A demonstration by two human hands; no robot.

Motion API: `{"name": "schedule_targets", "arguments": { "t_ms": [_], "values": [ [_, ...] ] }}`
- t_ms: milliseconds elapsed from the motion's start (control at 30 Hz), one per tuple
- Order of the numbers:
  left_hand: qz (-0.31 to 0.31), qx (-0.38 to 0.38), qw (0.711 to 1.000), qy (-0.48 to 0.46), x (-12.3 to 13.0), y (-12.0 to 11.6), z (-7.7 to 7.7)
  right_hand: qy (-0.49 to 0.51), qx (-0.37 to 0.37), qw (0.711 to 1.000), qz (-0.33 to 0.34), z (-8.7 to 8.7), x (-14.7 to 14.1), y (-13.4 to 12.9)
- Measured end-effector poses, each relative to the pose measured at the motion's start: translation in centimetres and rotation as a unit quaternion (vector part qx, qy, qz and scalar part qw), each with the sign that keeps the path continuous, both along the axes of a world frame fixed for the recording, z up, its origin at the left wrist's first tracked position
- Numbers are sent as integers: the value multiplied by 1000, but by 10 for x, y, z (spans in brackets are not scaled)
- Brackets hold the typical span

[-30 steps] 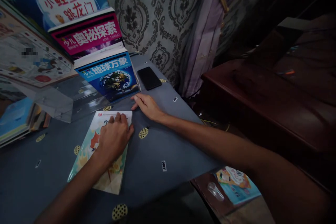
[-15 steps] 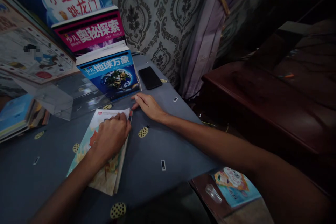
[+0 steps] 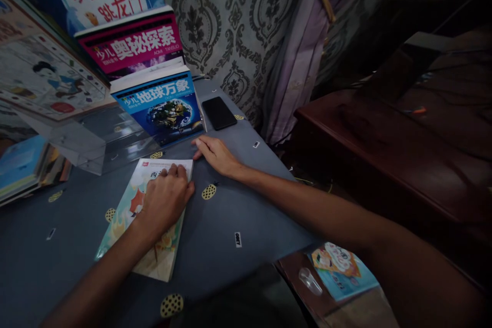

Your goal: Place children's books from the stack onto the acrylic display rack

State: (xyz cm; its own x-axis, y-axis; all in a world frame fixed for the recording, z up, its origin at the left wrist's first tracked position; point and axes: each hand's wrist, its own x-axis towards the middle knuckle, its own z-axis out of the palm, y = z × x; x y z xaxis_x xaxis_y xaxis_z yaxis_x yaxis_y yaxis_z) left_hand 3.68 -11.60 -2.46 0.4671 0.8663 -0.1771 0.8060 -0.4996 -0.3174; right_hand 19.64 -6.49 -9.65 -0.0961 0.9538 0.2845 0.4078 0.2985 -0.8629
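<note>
A paperback book [image 3: 154, 261] with a pale green and cream illustrated cover lies flat on the grey-blue table. My left hand [image 3: 165, 195] rests on its upper part, fingers a little bent on the cover and thumb by the right edge. The hand hides part of the title and picture. My right hand [image 3: 217, 155] lies on the table just beyond the book's top right corner, empty, with its fingers loosely stretched to the left. Close to its fingertips stands a blue book with a globe on the cover [image 3: 165, 113].
A black phone [image 3: 219, 113] lies right of the standing books. A magenta book [image 3: 134, 46] stands behind the blue one. Clear acrylic stands [image 3: 82, 141] and a book stack [image 3: 26, 166] are at left. A blue picture book [image 3: 346, 277] lies lower right, beside a dark wooden cabinet [image 3: 384, 154].
The paperback's right side has come down, so its thick page edge shows less and it lies flatter. My left hand has shifted slightly with it. My right hand stays almost in place.
</note>
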Motion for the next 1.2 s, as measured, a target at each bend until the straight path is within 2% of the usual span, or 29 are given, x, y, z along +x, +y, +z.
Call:
{"name": "schedule_targets", "arguments": {
  "t_ms": [300, 533, 800, 1067, 1200],
  "values": [
    [-5, -57, 998, 12, -10, 0, 11, 3, 2, 1000, 9, -2, 0, 0],
    [-14, -63, 998, -3, -22, 7, 12, -1, 9, 1000, 12, 1, 0, -3],
    [-18, -66, 998, -11, -21, 9, 13, 13, 25, 1000, 11, 0, 1, -4],
    [-26, -74, 996, -33, -24, 10, 16, 38, 51, 998, 1, 5, 3, -5],
    [-35, -70, 995, -58, -25, 10, 16, 48, 72, 996, 19, 8, 2, -9]
  ]
}}
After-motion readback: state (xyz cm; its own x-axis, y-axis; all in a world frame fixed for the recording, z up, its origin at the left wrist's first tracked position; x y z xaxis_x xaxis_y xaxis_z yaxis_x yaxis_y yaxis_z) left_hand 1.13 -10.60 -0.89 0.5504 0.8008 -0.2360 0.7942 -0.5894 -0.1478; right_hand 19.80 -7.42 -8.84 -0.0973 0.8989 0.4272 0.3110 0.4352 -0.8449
